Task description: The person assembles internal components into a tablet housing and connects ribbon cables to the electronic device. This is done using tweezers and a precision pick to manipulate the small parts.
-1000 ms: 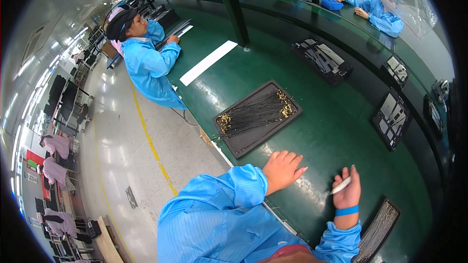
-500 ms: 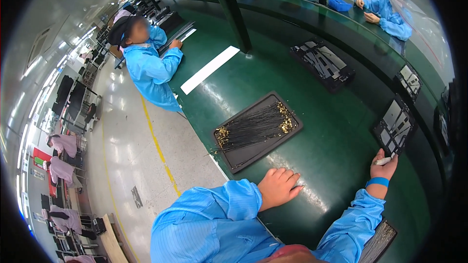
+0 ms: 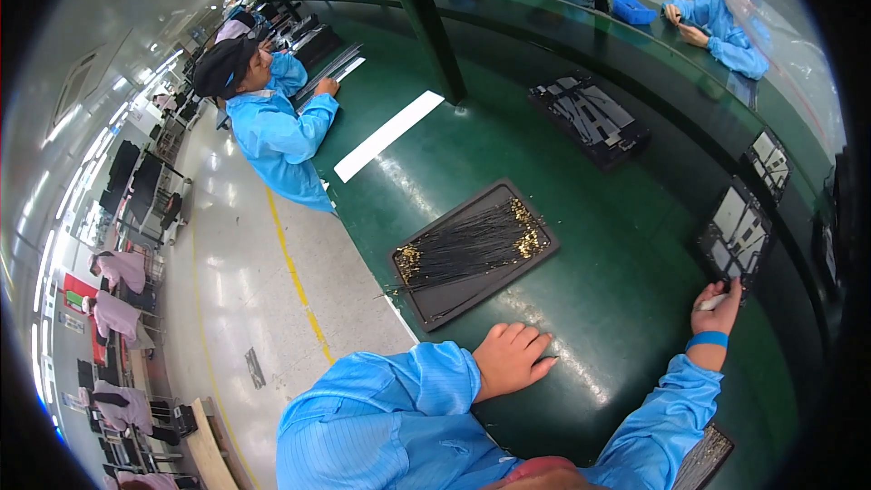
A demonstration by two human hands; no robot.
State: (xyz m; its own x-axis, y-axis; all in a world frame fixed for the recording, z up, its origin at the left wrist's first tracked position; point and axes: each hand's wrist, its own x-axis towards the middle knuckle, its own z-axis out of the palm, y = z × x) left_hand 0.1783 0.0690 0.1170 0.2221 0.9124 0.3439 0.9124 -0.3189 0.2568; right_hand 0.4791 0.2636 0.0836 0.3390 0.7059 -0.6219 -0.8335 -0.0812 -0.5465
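My left hand (image 3: 513, 360) rests palm down on the green tabletop, fingers loosely bent and thumb out, nothing in it. Just beyond it lies a dark tray (image 3: 445, 310) of thin black cables (image 3: 463, 248) with gold-coloured ends. My right hand (image 3: 719, 310), below a blue wristband (image 3: 707, 339), grips the near end of a black tray (image 3: 702, 243) holding pale grey and white flat pieces (image 3: 737, 218). A small white item (image 3: 712, 303) shows at its thumb; whether it is worn or held I cannot make out.
Another black tray (image 3: 590, 120) stands on the dark strip ahead. A white strip (image 3: 388, 137) lies near a green post (image 3: 422, 23). At left a co-worker (image 3: 272, 127) leans on the table. A tray of thin strands (image 3: 706, 458) sits under my right forearm.
The far black tray has shifted slightly left along the dark strip. My left hand sits a little lower in view. My right hand keeps its hold, and the co-worker's head has turned.
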